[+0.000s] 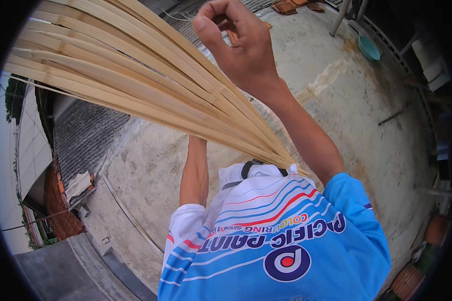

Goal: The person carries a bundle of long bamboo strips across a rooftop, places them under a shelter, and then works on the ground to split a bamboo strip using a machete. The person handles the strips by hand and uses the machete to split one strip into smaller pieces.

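Observation:
A fan of long, pale bamboo strips [135, 80] spreads from my waist toward the upper left. Its narrow end meets near the hem of my shirt. Behind the strips, my left forearm [195, 170] goes up out of sight, so the left hand is hidden. Above the strips' right edge, my right hand [243, 47] is raised with its fingers curled and closed. Thin pale strands [175, 15] show beside its thumb; whether the fingers hold them I cannot make out.
Stained concrete floor [311, 120] lies around me. Dark corrugated sheeting [88, 131] is at the left, near broken pieces of masonry [79, 184]. Orange tile pieces [286, 6] lie at the far side, and a turquoise basin [368, 48] stands at the far right.

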Motion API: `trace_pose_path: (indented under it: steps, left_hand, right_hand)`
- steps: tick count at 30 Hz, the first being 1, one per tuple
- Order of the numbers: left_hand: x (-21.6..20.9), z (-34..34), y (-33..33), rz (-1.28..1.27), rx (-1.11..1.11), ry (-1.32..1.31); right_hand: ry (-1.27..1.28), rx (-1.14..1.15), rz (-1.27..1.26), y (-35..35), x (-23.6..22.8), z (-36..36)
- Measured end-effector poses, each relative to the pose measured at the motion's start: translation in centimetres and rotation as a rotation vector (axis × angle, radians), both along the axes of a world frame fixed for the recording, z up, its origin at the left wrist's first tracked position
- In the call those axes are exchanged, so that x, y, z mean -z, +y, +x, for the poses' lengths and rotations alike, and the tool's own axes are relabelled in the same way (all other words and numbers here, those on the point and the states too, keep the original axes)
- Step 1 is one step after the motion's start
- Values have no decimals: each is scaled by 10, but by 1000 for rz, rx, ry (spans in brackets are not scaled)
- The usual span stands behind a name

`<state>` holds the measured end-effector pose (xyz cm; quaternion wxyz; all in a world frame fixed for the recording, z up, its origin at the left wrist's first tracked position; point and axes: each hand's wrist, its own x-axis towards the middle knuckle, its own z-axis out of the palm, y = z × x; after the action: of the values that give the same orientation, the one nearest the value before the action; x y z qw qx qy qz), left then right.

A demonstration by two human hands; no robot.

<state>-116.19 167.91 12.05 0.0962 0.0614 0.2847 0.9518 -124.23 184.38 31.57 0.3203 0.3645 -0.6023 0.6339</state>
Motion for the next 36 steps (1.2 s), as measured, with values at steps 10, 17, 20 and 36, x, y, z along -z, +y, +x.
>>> trace_pose_path:
  steps: [10, 17, 20, 36]
  left_hand:
    - [6, -20, 7, 6, 3, -7]
    - [7, -26, 11, -3, 16, -19]
    - [5, -20, 6, -6, 4, -10]
    - [7, -39, 17, -9, 46, -29]
  right_hand:
    - [-515, -50, 542, 53, 208, 65]
    - [-338, 69, 498, 13, 209, 90]
    - [-111, 217, 548, -11, 202, 81]
    - [-695, 642, 66, 89, 240, 46]
